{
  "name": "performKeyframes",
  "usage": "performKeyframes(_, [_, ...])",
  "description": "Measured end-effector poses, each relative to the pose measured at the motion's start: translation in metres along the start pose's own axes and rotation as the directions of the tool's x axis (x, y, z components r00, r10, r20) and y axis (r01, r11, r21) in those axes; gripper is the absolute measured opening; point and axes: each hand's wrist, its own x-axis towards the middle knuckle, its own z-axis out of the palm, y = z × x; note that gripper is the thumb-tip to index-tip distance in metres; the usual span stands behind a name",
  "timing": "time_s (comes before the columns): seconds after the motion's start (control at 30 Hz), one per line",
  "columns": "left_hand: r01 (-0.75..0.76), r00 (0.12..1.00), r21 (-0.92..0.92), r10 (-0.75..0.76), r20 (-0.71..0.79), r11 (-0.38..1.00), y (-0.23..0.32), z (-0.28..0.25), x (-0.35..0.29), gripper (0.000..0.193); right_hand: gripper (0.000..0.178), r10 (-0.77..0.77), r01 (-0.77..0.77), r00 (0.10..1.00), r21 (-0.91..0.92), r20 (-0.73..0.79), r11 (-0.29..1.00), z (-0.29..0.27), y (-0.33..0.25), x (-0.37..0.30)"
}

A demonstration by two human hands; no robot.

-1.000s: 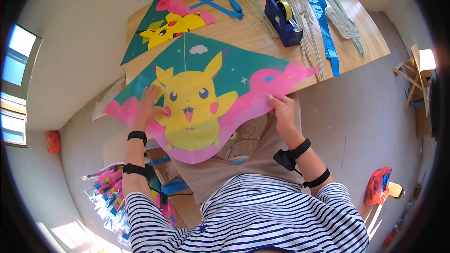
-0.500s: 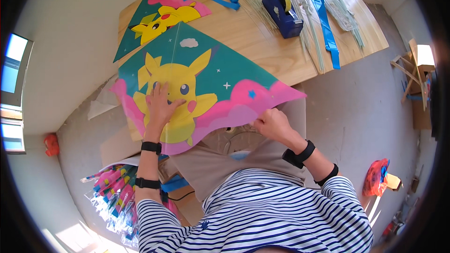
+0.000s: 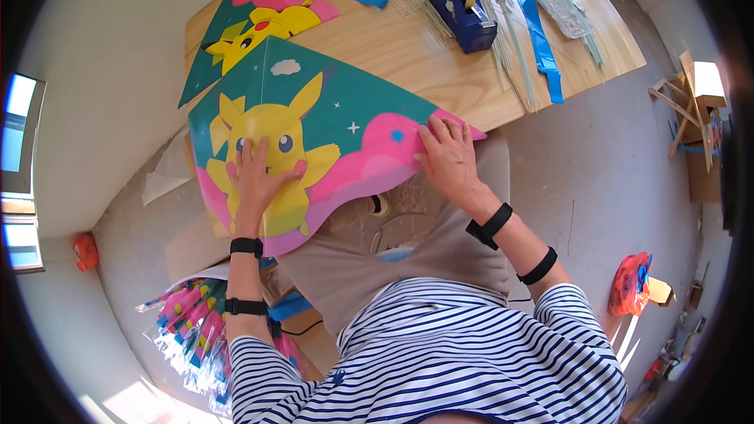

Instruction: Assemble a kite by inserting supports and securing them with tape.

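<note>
A triangular kite sheet [image 3: 336,149], green and pink with a yellow cartoon creature, lies over the near edge of the table and above my lap. My left hand [image 3: 258,184] rests flat on the creature, fingers spread and pointing away from me. Near the kite's right corner, my right hand [image 3: 454,166] lies on the pink border with its fingers stretched out on top; the thumb sits by the near edge. Behind it, partly covered, is a second kite sheet [image 3: 271,35] with the same print.
On the wooden table [image 3: 440,82] are a blue tape dispenser [image 3: 463,12], thin clear rods [image 3: 503,39], blue strips [image 3: 538,39] and a clear plastic box [image 3: 561,9]. Wrapped colourful bundles [image 3: 192,322] stand at lower left. A red bag [image 3: 628,283] is on the floor at right.
My right hand has gone from a closed shape below the kite's near edge up onto its right corner, with fingers extended. The kite's right corner has shifted slightly left and towards the table.
</note>
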Motion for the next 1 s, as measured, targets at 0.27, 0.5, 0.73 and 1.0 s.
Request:
performKeyframes(0.27, [0.1, 0.995, 0.078, -0.101, 0.012, 0.992, 0.029, -0.006, -0.018, 0.101, 0.053, -0.006, 0.003, 0.999, -0.086, -0.037, 0.996, 0.007, 0.029, 0.035])
performKeyframes(0.5, [0.062, 0.998, 0.127, -0.061, -0.017, 0.99, 0.047, -0.001, -0.023, 0.1, 0.03, 0.011, -0.018, 0.996, -0.084, -0.085, 0.996, -0.002, 0.055, 0.065])
performKeyframes(0.73, [0.086, 0.996, 0.117, -0.083, -0.028, 0.989, 0.051, 0.004, -0.021, 0.1, 0.016, 0.252, -0.257, 0.942, 0.006, -0.223, 0.966, 0.002, 0.069, 0.144])
performKeyframes(1.0, [0.046, 0.998, 0.135, -0.039, -0.053, 0.99, 0.052, 0.006, -0.029, 0.1, 0.008, 0.147, -0.159, 0.981, -0.091, -0.128, 0.983, 0.026, 0.101, 0.177])
